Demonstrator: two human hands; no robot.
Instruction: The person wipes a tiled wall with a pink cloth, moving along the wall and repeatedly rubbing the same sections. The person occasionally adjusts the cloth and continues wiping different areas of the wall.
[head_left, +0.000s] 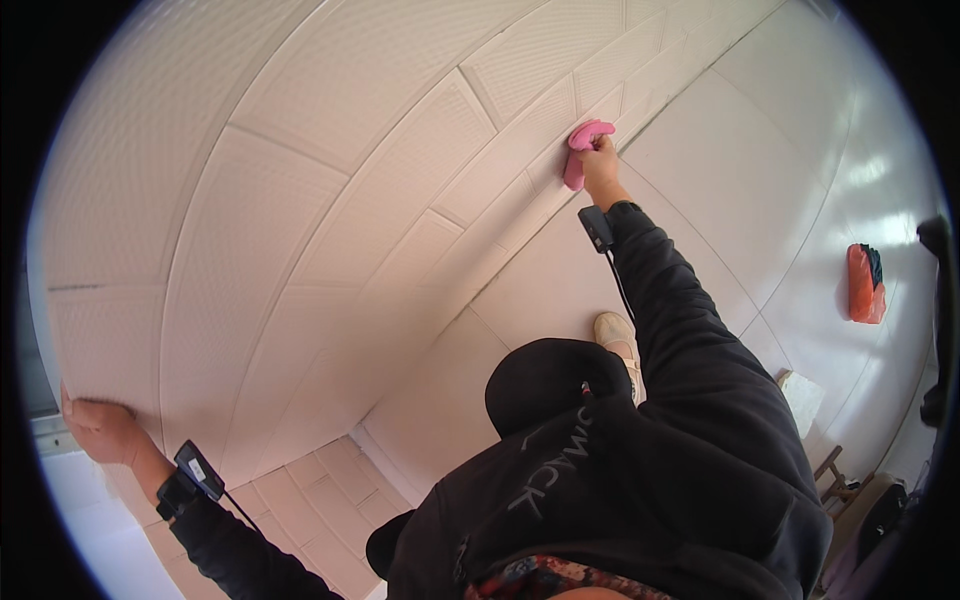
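Observation:
My right hand (601, 166) holds a folded pink cloth (576, 166) against the low part of a beige wall (375, 202) with a raised brick pattern. The cloth touches the wall just above the joint where it meets the floor. Over at the far left, my left hand (103, 431) rests at the wall's upper edge, beside a pale ledge. Its fingers are partly hidden, so their grip is unclear. A black device is strapped to each wrist, with a cable running along the sleeve.
Large pale tiles (720, 150) cover the floor. An orange-and-black bundle (866, 285) lies to the right, with a whitish slab (801, 401) nearer me. A wooden frame (829, 472) stands at the lower right. My beige shoe (615, 330) is close to the wall. Another brick-patterned wall (319, 495) meets it at a corner.

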